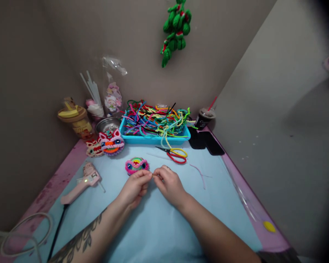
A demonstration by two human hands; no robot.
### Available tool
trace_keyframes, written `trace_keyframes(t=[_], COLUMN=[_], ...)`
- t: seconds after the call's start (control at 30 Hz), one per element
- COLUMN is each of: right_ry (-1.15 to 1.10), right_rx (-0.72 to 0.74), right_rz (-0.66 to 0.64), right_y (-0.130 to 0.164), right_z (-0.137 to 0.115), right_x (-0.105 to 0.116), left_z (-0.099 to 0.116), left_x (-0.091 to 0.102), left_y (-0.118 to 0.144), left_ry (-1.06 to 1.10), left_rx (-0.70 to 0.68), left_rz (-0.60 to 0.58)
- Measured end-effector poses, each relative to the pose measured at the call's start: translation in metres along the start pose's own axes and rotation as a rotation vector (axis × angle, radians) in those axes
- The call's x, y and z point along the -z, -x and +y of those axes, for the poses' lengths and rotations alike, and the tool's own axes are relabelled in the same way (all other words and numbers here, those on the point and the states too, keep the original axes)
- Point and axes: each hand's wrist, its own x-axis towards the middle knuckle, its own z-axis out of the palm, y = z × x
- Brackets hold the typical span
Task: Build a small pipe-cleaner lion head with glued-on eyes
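Both hands meet at the middle of the bench, over its pale blue cover. The left hand and the right hand have their fingertips drawn together on a small, thin piece held between them; it is too slight to name with confidence, though it looks like a short pale bit of pipe cleaner. Each grip is pinched closed on that piece, thumb against forefinger, and the piece lies crosswise, its long axis running from one hand to the other, so neither hand is nearer than its fellow. Just beyond the left fingertips, near but apart from them, sits a round pipe-cleaner face in pink, blue and yellow. Farther back lie red-handled scissors, and behind them a blue tray heaped with coloured pipe cleaners. To the left of the tray rest two finished lion-head figures, and a pink glue gun lies well to the left of the hands, its cord trailing toward the near edge. A loose lilac pipe cleaner lies to the right, a dark drink cup stands in the far corner, and a green pipe-cleaner ornament hangs on the wall.
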Motion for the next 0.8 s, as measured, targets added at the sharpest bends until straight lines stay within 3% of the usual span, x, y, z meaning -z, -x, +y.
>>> trace_keyframes(t=[0.27,0.47,0.8], right_ry=[0.022,-0.01,-0.316], right_rx=[-0.034,-0.068,-0.252], right_rz=[-0.02,-0.049,0.116], right_y=[-0.0005,-0.001,0.0006], right_z=[0.0019,0.0027,-0.0032], right_x=[-0.005,-0.0067,-0.0044], left_z=[-0.0022,-0.001,0.0059], left_x=[-0.0029,-0.0076,-0.0052], left_y=[0.0018,0.0046,0.0068], left_ry=[0.002,-0.083,0.064], left_rx=[-0.012,-0.129,0.01], left_rz=[0.009,0.021,-0.198])
